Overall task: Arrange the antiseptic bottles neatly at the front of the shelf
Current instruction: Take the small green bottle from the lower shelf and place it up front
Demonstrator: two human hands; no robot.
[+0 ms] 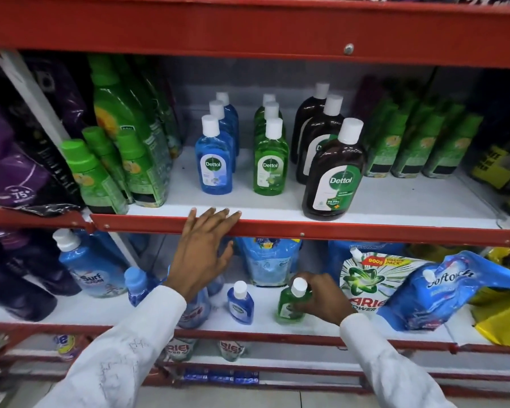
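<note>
On the middle shelf (395, 201) stand three rows of antiseptic bottles with white caps: blue ones (214, 163), green ones (270, 166) and large brown ones (333, 178), each row running front to back. My left hand (202, 251) rests open with its fingertips on the shelf's red front rail (277, 228). One shelf below, my right hand (318, 295) grips a small green antiseptic bottle (289, 301) that stands upright. A small blue antiseptic bottle (240, 303) stands just left of it, untouched.
Tall green bottles (121, 136) crowd the middle shelf's left; green pouches (418, 142) fill its right. Blue detergent bottles (89, 269), an Ariel pouch (365, 284) and a leaning blue softener pouch (442, 293) flank the small bottles below. A red shelf edge (248, 28) overhangs above.
</note>
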